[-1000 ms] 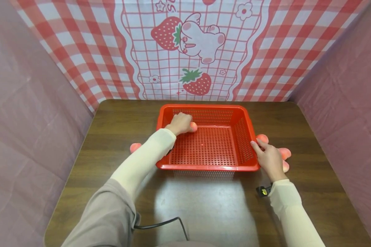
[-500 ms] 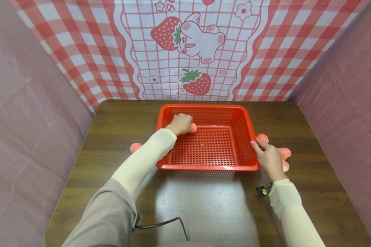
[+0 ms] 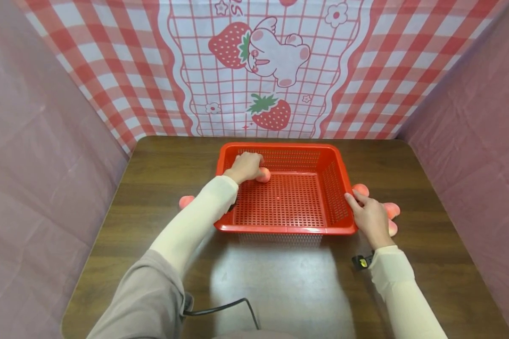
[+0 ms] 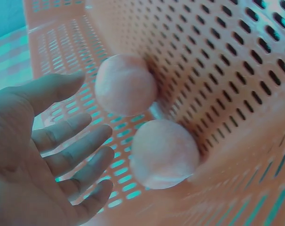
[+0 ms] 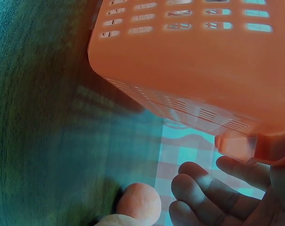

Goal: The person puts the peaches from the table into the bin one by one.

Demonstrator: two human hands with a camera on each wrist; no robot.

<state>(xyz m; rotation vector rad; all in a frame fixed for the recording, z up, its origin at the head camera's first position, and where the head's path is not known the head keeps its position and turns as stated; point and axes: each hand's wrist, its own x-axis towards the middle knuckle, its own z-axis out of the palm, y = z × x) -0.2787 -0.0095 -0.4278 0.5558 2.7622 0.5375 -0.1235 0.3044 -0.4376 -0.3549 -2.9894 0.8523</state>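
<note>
A red plastic basket (image 3: 280, 230) with slotted walls stands on the table. Inside it, at the back left, is my left hand (image 3: 245, 166), its fingers loosely spread. Two pale pink peaches lie in the basket, a farther peach (image 4: 126, 84) and a nearer peach (image 4: 164, 153); the left wrist view shows a gap between them and my fingers. Only one basket peach (image 3: 264, 175) shows in the head view. My right hand (image 3: 370, 219) pinches the basket's right rim, thumb on top and index finger underneath. Its other fingers hang below the rim.
On the wooden table (image 3: 152, 165), one peach (image 3: 186, 201) lies left of the basket. To its right are another peach (image 3: 360, 190), a partly covered peach (image 3: 392, 210) and a lower one (image 3: 392, 228). A black cable (image 3: 220, 308) lies in front; a checked cloth (image 3: 271, 70) hangs behind.
My left hand has loosened and drawn slightly up and left, away from the peach in the basket. My right hand has stayed on the rim.
</note>
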